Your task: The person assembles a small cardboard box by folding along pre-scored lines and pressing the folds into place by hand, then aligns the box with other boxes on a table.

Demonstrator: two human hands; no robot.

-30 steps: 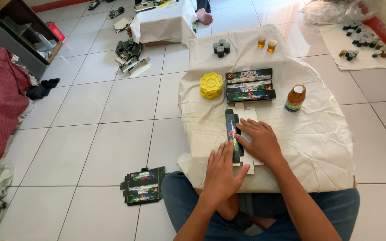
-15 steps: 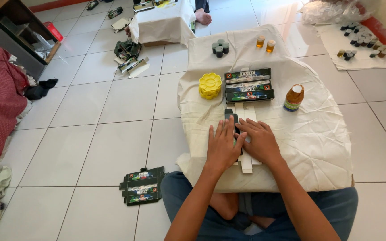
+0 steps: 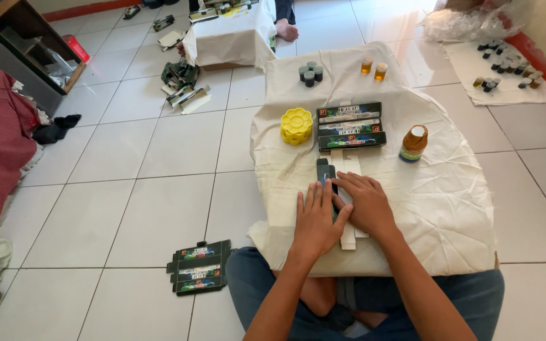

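A flat, unfolded dark carton [image 3: 325, 172] with white flaps lies on the white cloth-covered table [image 3: 450, 208] in front of me. My left hand [image 3: 316, 219] and my right hand [image 3: 362, 203] both press flat on it, fingers spread, side by side and touching. A stack of folded dark cartons [image 3: 350, 125] sits just beyond, with a yellow flower-shaped lid stack [image 3: 296, 125] to its left and an amber bottle with a white cap [image 3: 414, 143] to its right.
Several dark caps [image 3: 309, 72] and two small amber jars [image 3: 373, 67] stand at the table's far end. Flat cartons [image 3: 200, 266] lie on the tiled floor by my left knee. Another covered table [image 3: 232, 35] stands farther back, a person's foot [image 3: 285, 29] beside it.
My left hand slid forward from the carton's near end to lie beside my right hand. Both now press the carton down.
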